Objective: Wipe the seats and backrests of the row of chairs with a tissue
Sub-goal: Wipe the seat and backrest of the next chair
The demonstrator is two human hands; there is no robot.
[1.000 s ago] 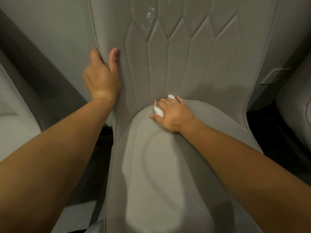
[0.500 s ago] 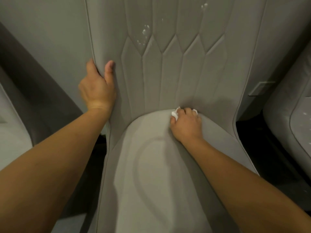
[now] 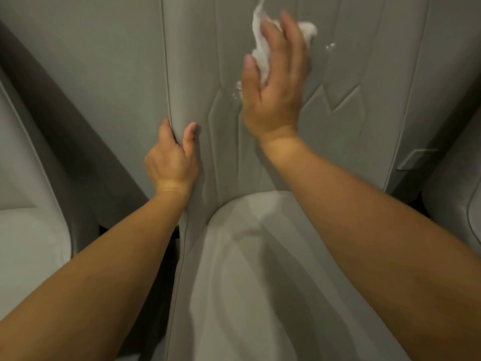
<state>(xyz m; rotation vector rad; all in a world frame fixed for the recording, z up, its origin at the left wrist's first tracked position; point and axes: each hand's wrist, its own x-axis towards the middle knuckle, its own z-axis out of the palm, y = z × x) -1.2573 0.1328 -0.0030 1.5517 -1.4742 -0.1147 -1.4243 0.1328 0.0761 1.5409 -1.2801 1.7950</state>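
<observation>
The right hand [image 3: 273,82] is raised against the quilted backrest [image 3: 364,61] of the grey chair, its back toward the camera and its fingers [image 3: 291,29] spread and nearly straight, pressing a crumpled white tissue [image 3: 260,52] flat onto the upholstery. The tissue lies under the palm and fingers: a bunched part shows in the gap between the thumb and the forefinger, a thin tail sticks up past the fingertips toward the top edge of the view, and another tuft peeks out on the far side beyond the outer fingers. The hand is motion-blurred, so how much of the tissue is tucked beneath the palm cannot be told. Small bright droplets [image 3: 331,46] sit on the backrest just beside the tissue on the right, and a few more glint just beside the thumb lower down. The left hand [image 3: 171,160] grips the left edge of the same backrest, lower than the right hand, with the thumb lying on the front face along the piped seam and the other fingers curled round behind the edge, out of sight. Below both forearms the seat [image 3: 247,282] of the chair runs toward the camera, pale and smooth, with a faint curved streak across it. Neighbouring chairs [image 3: 31,243] of the row show at the left and right edges, well apart from the hands
</observation>
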